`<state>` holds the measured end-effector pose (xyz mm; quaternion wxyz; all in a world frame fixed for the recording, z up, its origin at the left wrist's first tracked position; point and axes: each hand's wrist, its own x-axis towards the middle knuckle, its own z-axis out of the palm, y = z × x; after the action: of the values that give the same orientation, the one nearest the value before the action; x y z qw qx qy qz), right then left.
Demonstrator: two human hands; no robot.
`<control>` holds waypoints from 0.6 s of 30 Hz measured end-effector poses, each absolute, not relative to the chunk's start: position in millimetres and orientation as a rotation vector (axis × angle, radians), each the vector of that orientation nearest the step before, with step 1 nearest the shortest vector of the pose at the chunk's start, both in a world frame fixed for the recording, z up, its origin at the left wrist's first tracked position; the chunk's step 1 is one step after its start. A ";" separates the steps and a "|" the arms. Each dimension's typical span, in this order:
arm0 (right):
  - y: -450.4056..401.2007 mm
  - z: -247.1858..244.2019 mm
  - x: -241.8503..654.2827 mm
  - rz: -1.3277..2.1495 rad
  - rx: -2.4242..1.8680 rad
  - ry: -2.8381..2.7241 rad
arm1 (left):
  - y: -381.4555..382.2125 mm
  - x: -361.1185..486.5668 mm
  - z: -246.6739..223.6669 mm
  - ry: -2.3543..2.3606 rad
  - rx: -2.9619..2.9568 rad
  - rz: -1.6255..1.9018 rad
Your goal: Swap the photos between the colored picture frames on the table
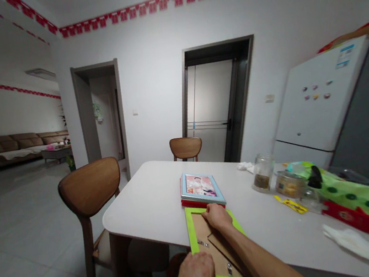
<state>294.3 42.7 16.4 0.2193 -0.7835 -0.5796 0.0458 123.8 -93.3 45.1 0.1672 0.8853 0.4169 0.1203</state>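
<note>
A green picture frame [191, 230] lies back side up at the table's near edge, its brown backing board [200, 224] showing with small metal hangers and a stand flap. My left hand [197, 273] is closed around the frame's near left part. At the far side, my right hand [217, 217] has its fingers bent onto the frame's far edge and the board. Just beyond, a light blue frame with a photo [200, 186] rests on top of a red item [197, 203].
The white table [145, 200] also bears a glass jar [262, 173], a container with yellowish food [288, 183], a green bag [349, 197], a red box [348, 215] and a crumpled white tissue [356, 242]. Wooden chairs [91, 187] stand left and behind.
</note>
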 end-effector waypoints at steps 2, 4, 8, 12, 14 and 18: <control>42.7 16.4 295.2 0.147 -2.152 -1.582 | -92.9 123.2 43.5 1.197 2.522 0.356; 39.2 17.1 297.3 0.169 -2.097 -1.587 | -91.8 124.5 39.3 1.166 2.547 0.343; 23.9 23.0 310.4 0.238 -1.928 -1.629 | -87.4 135.1 23.6 1.056 2.641 0.294; -3.0 32.1 341.3 0.345 -1.805 -1.541 | -81.2 142.3 9.0 1.024 2.639 0.414; -21.0 34.7 357.7 0.548 -1.700 -1.268 | -79.7 140.4 8.1 1.009 2.608 0.517; -59.9 30.0 357.5 1.113 -1.299 -0.794 | -86.9 138.3 25.5 0.984 2.437 0.862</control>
<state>357.5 -59.9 30.0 0.5872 -0.5576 -0.3408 0.4777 138.3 -86.9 25.5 0.1869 0.8656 0.3495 0.3061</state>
